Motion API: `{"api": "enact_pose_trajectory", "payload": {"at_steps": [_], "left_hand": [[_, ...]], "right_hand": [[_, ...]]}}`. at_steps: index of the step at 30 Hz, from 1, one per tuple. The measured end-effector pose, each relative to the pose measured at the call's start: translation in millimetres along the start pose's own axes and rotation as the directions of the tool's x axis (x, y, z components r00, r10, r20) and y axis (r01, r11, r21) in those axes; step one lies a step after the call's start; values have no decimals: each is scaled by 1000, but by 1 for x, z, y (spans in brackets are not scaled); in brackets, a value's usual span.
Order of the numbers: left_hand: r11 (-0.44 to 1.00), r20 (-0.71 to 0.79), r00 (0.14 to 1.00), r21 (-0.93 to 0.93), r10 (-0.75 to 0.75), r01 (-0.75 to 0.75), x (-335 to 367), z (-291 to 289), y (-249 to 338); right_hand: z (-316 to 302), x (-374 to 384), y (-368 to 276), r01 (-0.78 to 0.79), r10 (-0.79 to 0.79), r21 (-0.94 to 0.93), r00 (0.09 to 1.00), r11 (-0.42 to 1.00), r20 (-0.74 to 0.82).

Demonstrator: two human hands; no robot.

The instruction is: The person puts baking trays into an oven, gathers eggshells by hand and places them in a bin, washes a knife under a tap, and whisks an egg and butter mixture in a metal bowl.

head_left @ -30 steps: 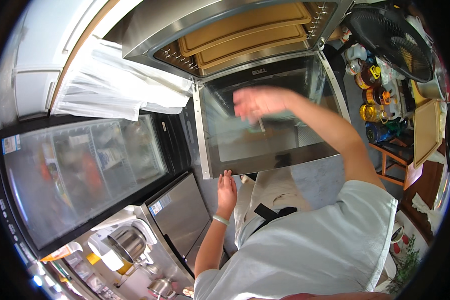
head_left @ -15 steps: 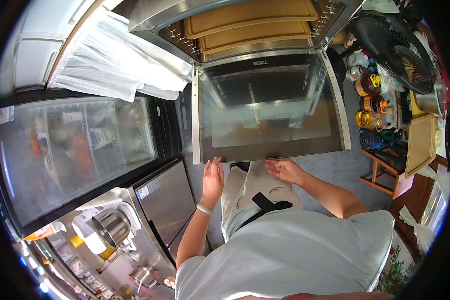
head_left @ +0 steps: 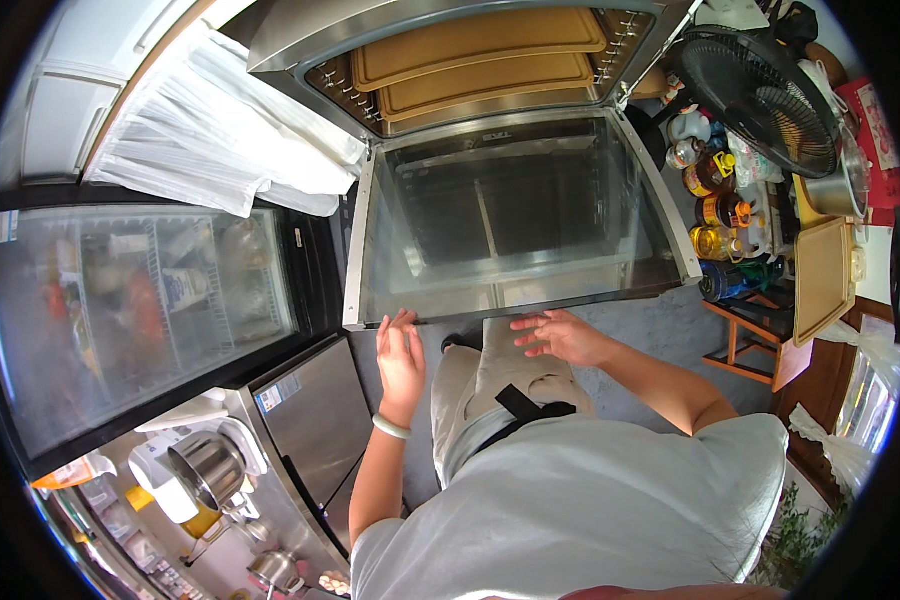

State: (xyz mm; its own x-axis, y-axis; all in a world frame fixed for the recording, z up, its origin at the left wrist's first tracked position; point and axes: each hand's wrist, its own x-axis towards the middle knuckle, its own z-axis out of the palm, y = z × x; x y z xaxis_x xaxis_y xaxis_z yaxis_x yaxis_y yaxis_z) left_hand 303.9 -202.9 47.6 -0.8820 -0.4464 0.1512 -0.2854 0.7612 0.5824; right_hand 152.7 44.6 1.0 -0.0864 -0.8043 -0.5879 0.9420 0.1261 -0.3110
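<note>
Support the steel-framed, rectangular glass oven door (head_left: 530,230) evenly: left hand (head_left: 401,365) unclenched, perhaps touching its edge; right hand (head_left: 568,338) spread, empty.

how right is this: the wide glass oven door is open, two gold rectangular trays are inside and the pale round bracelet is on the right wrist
Only the side is wrong: the head view shows the pale round bracelet on the wrist of the left hand. The wide glass oven door is open and two gold rectangular trays are inside.
</note>
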Motion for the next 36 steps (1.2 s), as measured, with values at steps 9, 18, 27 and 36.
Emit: {"api": "enact_pose_trajectory", "payload": {"at_steps": [9, 18, 27, 36], "left_hand": [[993, -263, 964, -98, 40, -68, 25, -38, 25], [962, -189, 971, -203, 145, -183, 3, -23, 39], [954, -72, 994, -284, 80, -98, -28, -10, 37], [936, 1, 999, -348, -49, 46, -58, -6, 28]], "right_hand": [[43, -11, -53, 305, -289, -39, 930, 951, 229], [118, 15, -180, 489, -716, -867, 638, 91, 284], [140, 71, -261, 246, -824, -870, 291, -427, 487], [141, 105, -246, 61, -767, -766, -113, -640, 632]]}}
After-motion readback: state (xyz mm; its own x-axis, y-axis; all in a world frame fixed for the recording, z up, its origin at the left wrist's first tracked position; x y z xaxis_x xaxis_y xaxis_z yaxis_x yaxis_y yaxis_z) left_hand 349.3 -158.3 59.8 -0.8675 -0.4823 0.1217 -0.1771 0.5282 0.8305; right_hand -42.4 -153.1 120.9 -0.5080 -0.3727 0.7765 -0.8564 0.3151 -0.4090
